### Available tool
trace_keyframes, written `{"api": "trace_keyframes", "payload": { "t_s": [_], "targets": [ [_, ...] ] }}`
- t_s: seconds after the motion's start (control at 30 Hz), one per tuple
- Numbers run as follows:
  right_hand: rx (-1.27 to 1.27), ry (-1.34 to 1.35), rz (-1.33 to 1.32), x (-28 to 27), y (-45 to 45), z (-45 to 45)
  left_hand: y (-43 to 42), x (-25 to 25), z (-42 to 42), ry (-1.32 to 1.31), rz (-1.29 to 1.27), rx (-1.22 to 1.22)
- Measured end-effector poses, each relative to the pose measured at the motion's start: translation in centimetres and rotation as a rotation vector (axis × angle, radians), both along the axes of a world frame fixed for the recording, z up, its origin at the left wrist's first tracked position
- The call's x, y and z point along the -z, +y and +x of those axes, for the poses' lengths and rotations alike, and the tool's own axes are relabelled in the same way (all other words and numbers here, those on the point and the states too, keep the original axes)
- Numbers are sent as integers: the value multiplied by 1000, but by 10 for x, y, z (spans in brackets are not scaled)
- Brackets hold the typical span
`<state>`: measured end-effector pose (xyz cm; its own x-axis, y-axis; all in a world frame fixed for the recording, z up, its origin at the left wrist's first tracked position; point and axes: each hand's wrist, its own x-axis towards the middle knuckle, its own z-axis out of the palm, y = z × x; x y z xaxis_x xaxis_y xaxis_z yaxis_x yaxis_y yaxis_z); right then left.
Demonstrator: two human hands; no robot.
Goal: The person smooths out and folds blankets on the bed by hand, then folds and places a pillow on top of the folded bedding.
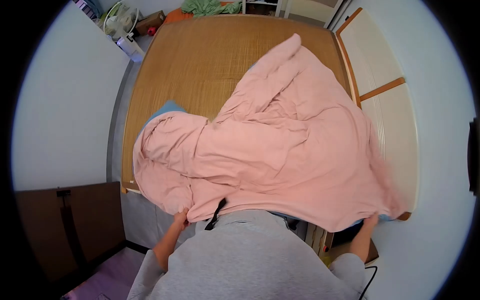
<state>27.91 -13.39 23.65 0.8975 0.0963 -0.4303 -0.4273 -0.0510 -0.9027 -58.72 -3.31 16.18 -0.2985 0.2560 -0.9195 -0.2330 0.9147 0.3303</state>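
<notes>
A pink quilt (280, 150) with a blue underside lies rumpled across the near part of the bed, its far corner folded up toward the back right. At its near left edge my left hand (181, 218) is closed on a bunched piece of the fabric. My right hand (370, 221) grips the near right edge, where a little blue lining shows; its fingers are partly hidden by the cloth. The quilt's right side is blurred by motion. Beneath it, a woven bamboo mat (200, 60) covers the bed.
A cream headboard with wooden trim (382, 90) stands along the right side. Green cloth (210, 7) lies beyond the far end. At the far left are a white fan (120, 22) and a cardboard box (150, 21). A dark brown panel (72, 230) stands at the lower left.
</notes>
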Motion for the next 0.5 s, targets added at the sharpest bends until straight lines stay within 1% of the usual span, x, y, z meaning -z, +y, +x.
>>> {"api": "trace_keyframes", "payload": {
  "t_s": [0.03, 0.07, 0.1, 0.13, 0.17, 0.2, 0.23, 0.27, 0.3, 0.33, 0.37, 0.4, 0.43, 0.47, 0.5],
  "targets": [
    [-23, 15, -191, 39, 8, -1, -2, 3, -2, 27, -27, 45],
    [-48, 28, -385, 63, 20, 4, 1, 1, 0, 53, -57, 88],
    [-31, 98, -240, 66, 41, -12, 5, -6, 6, 57, -63, 76],
    [-14, 168, -93, 70, 67, -42, 10, -15, 12, 127, -50, 119],
    [-27, 174, -97, 71, 90, -63, 14, -20, 15, 197, -38, 162],
    [74, 135, -197, 66, 115, -88, 15, -18, 14, 202, -44, 147],
    [170, 92, -299, 64, 134, -98, 14, -17, 12, 207, -19, 271],
    [148, 95, -307, 68, 145, -102, 14, -16, 8, 212, 5, 393],
    [-14, 122, -281, 87, 148, -98, 16, -19, 6, 218, -3, 372],
    [-176, 149, -250, 101, 154, -98, 23, -24, 7, 172, -77, 520],
    [-199, 150, -253, 109, 164, -104, 29, -26, 9, 120, -150, 667],
    [-397, 113, -324, 115, 175, -114, 35, -26, 10, 123, -154, 646],
    [-593, 72, -390, 124, 189, -126, 43, -25, 11, 97, -222, 844],
    [-609, 71, -388, 128, 208, -141, 54, -23, 12, 68, -288, 1045],
    [-847, -10, -652, 127, 225, -160, 71, -28, 16, 68, -285, 1032]
  ]
}}
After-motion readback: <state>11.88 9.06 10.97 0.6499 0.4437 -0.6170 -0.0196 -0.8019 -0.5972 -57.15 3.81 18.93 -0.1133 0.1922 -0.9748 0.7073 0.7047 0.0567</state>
